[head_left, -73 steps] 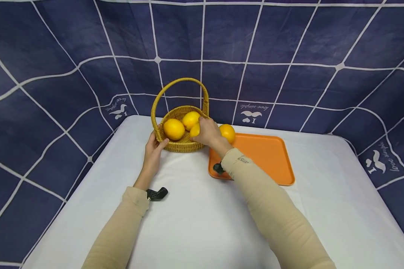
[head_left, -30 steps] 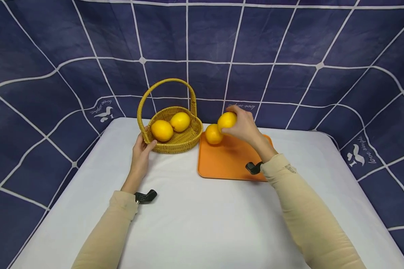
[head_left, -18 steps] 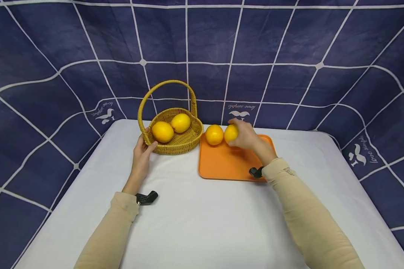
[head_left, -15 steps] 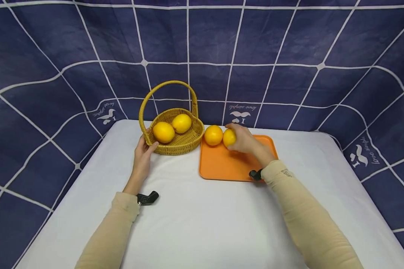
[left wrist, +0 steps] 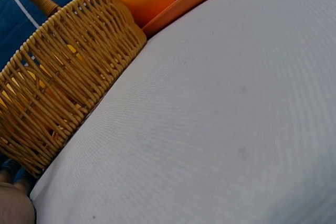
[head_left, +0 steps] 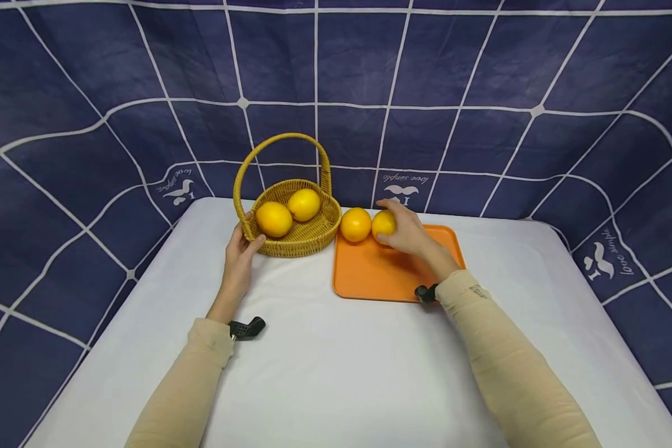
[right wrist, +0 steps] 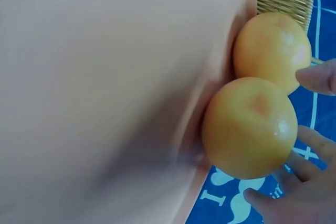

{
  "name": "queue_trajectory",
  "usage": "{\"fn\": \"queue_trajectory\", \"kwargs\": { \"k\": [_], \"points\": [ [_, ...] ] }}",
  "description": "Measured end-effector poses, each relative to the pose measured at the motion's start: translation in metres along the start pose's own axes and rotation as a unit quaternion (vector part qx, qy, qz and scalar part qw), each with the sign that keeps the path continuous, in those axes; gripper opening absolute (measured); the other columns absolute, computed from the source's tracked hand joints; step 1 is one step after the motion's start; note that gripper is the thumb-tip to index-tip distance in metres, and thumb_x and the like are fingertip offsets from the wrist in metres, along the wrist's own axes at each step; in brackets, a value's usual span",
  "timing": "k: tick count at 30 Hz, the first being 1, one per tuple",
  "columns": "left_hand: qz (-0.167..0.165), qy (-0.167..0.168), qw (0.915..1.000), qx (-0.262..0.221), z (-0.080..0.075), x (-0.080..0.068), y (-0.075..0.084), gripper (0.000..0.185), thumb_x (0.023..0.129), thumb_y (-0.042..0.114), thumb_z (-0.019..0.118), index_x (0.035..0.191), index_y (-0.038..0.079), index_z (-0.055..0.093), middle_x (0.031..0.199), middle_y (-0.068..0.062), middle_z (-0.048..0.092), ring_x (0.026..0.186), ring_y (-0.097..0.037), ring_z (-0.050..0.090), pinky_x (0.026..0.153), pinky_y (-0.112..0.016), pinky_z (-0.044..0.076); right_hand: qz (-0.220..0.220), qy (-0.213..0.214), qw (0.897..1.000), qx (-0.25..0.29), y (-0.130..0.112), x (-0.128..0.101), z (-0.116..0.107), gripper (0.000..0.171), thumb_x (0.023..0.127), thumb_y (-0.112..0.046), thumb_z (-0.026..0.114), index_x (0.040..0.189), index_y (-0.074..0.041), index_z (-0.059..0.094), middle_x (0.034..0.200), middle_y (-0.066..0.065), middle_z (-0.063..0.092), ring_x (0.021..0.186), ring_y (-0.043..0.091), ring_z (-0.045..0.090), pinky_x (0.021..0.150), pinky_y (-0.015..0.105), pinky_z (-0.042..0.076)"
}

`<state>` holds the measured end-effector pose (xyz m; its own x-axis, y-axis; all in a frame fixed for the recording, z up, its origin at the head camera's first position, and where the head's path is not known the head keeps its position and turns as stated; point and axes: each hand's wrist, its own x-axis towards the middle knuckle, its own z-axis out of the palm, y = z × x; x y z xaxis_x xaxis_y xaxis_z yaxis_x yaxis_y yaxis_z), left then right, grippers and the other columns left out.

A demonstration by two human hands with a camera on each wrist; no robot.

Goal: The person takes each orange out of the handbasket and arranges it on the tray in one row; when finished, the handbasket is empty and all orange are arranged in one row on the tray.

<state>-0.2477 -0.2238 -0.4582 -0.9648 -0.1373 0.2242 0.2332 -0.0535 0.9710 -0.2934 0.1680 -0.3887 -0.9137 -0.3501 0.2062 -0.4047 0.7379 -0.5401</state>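
In the head view my left hand [head_left: 239,264] grips the near left rim of a wicker basket [head_left: 299,247], thumb over the edge. Two yellow-orange, slightly oval fruits [head_left: 274,219] lie inside the basket. Side by side at the back edge of an orange tray [head_left: 369,277] sit two oranges: the left orange [head_left: 355,224] and the right orange [head_left: 383,226]. My right hand [head_left: 410,233] is around the right orange, thumb and fingers spread. In the right wrist view, gaps show between its fingers [right wrist: 304,203] and that near orange [right wrist: 249,128].
A white cloth [head_left: 313,373] covers the table. Behind it hangs a dark blue curtain [head_left: 358,68] with white grid lines. The tray stands right against the basket's right side. The basket's tall arched handle [head_left: 291,137] rises above its rim.
My right hand has taken an orange out of the basket, carried it right, and set it on the tray beside the other one. Its fingers have loosened. My left hand stays on the basket.
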Motion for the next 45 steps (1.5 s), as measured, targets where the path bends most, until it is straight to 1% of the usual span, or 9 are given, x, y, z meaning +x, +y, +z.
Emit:
{"fn": "queue_trajectory", "kwargs": {
  "k": [5, 12, 17, 22, 30, 31, 38, 42, 45],
  "points": [
    [-0.002, -0.001, 1.0000, 0.004, -0.001, 0.000, 0.001, 0.065, 0.106, 0.011, 0.062, 0.165, 0.016, 0.036, 0.171, -0.003, 0.035, 0.158, -0.019, 0.032, 0.130, -0.029, 0.028, -0.003, 0.016, 1.000, 0.006, -0.003, 0.000, -0.004, 0.073, 0.086, -0.019, 0.075, 0.153, -0.005, 0.050, 0.158, 0.019, 0.051, 0.140, 0.040, 0.051, 0.120, 0.054, 0.041],
    [-0.004, 0.000, 1.0000, 0.007, -0.002, -0.001, 0.001, 0.066, 0.106, 0.012, 0.062, 0.166, 0.018, 0.035, 0.172, -0.003, 0.033, 0.159, -0.018, 0.031, 0.130, -0.031, 0.027, -0.047, 0.023, 0.999, -0.010, -0.024, 0.003, -0.002, 0.071, 0.087, -0.018, 0.073, 0.152, -0.001, 0.051, 0.159, 0.022, 0.048, 0.154, 0.038, 0.038, 0.131, 0.055, 0.025],
    [-0.003, -0.003, 1.0000, 0.003, -0.001, 0.000, -0.001, 0.066, 0.106, 0.012, 0.062, 0.166, 0.017, 0.035, 0.172, -0.002, 0.034, 0.158, -0.018, 0.032, 0.129, -0.029, 0.029, -0.070, 0.028, 0.997, -0.008, -0.042, 0.006, 0.006, 0.067, 0.089, -0.017, 0.072, 0.151, -0.001, 0.052, 0.158, 0.022, 0.050, 0.153, 0.037, 0.039, 0.131, 0.051, 0.027],
    [-0.009, -0.003, 0.9999, 0.008, 0.002, 0.001, -0.001, 0.067, 0.105, 0.011, 0.063, 0.166, 0.018, 0.034, 0.172, -0.003, 0.033, 0.159, -0.018, 0.031, 0.131, -0.031, 0.026, -0.066, 0.017, 0.998, 0.000, -0.057, 0.011, 0.016, 0.065, 0.091, -0.018, 0.070, 0.152, -0.003, 0.052, 0.161, 0.018, 0.048, 0.154, 0.033, 0.039, 0.131, 0.047, 0.029],
    [-0.007, 0.001, 0.9996, 0.026, 0.001, 0.000, 0.002, 0.066, 0.106, 0.013, 0.063, 0.165, 0.020, 0.036, 0.171, 0.000, 0.035, 0.158, -0.016, 0.032, 0.132, -0.034, 0.025, -0.076, 0.008, 0.997, 0.011, -0.090, 0.032, 0.031, 0.064, 0.094, -0.018, 0.070, 0.153, -0.003, 0.051, 0.159, 0.016, 0.051, 0.152, 0.032, 0.041, 0.130, 0.045, 0.030],
    [-0.009, 0.001, 0.9997, 0.021, 0.001, -0.001, 0.005, 0.066, 0.106, 0.012, 0.062, 0.165, 0.018, 0.035, 0.171, -0.002, 0.034, 0.158, -0.017, 0.032, 0.132, -0.034, 0.025, -0.077, 0.005, 0.997, 0.011, -0.095, 0.035, 0.034, 0.064, 0.094, -0.018, 0.070, 0.153, -0.003, 0.051, 0.159, 0.015, 0.051, 0.152, 0.032, 0.041, 0.130, 0.044, 0.030],
    [-0.003, 0.006, 0.9999, 0.010, 0.000, 0.002, 0.002, 0.065, 0.106, 0.011, 0.062, 0.165, 0.016, 0.036, 0.171, -0.003, 0.035, 0.158, -0.018, 0.032, 0.131, -0.033, 0.026, -0.082, -0.029, 0.996, 0.016, -0.127, 0.056, 0.056, 0.063, 0.097, -0.019, 0.071, 0.155, -0.006, 0.049, 0.160, 0.012, 0.049, 0.152, 0.030, 0.041, 0.129, 0.043, 0.033],
    [-0.013, 0.000, 0.9999, -0.006, 0.001, 0.002, 0.007, 0.068, 0.105, 0.008, 0.062, 0.166, 0.013, 0.033, 0.172, -0.006, 0.033, 0.159, -0.020, 0.031, 0.131, -0.035, 0.026, -0.089, -0.038, 0.995, 0.031, -0.138, 0.067, 0.070, 0.064, 0.096, -0.017, 0.073, 0.155, -0.005, 0.049, 0.158, 0.012, 0.052, 0.149, 0.029, 0.046, 0.125, 0.042, 0.038],
    [-0.018, -0.008, 0.9997, -0.015, 0.002, -0.003, 0.018, 0.069, 0.104, 0.006, 0.062, 0.166, 0.009, 0.032, 0.172, -0.009, 0.032, 0.159, -0.023, 0.031, 0.131, -0.035, 0.027, -0.087, -0.048, 0.994, 0.044, -0.145, 0.074, 0.079, 0.067, 0.095, -0.014, 0.073, 0.156, -0.005, 0.047, 0.158, 0.013, 0.052, 0.146, 0.029, 0.049, 0.123, 0.043, 0.041]
  ]
}}
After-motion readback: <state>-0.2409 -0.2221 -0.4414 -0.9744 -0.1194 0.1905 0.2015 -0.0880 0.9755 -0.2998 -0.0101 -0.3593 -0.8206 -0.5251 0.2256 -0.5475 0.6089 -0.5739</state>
